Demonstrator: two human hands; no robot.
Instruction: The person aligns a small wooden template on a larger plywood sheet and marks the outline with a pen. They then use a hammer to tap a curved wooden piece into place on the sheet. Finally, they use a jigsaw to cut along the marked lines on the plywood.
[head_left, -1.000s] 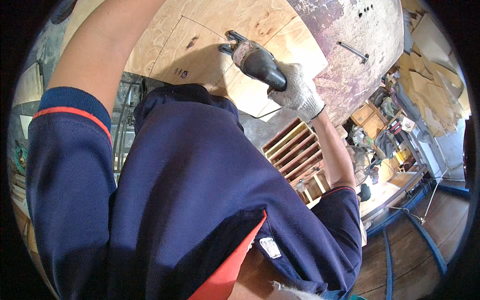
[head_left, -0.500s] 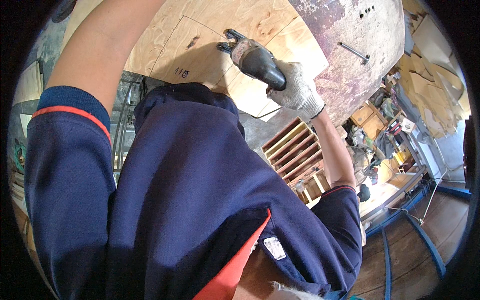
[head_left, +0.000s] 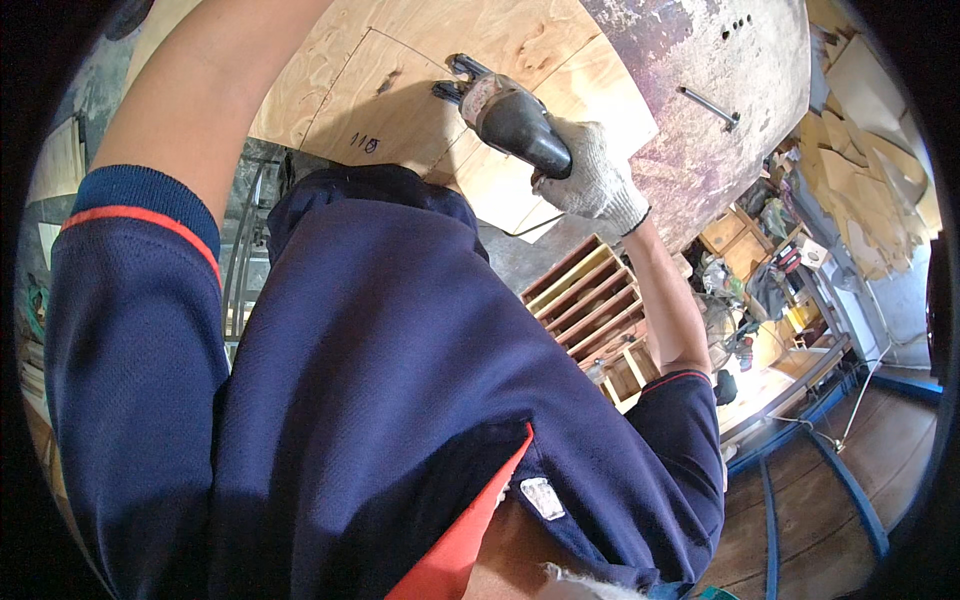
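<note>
My right hand (head_left: pixel 590 180), in a white knitted glove, is closed around the rear grip of a black corded jigsaw (head_left: pixel 518 125). The jigsaw rests on a pale plywood sheet (head_left: pixel 410 120), its forked metal front pointing to the upper left. Thin pencil lines and a handwritten mark (head_left: pixel 364 143) show on the plywood. My bare left forearm (head_left: pixel 200 90) reaches up across the sheet's left part and leaves the picture at the top, so my left hand is out of sight.
Under the plywood is a worn, stained tabletop (head_left: pixel 710 110) with a metal rod (head_left: pixel 708 107) on it. A slatted wooden rack (head_left: pixel 590 300) stands below my right forearm. Plywood offcuts (head_left: pixel 860 170) and cluttered tools lie at the right. A cord (head_left: pixel 535 228) runs near the jigsaw.
</note>
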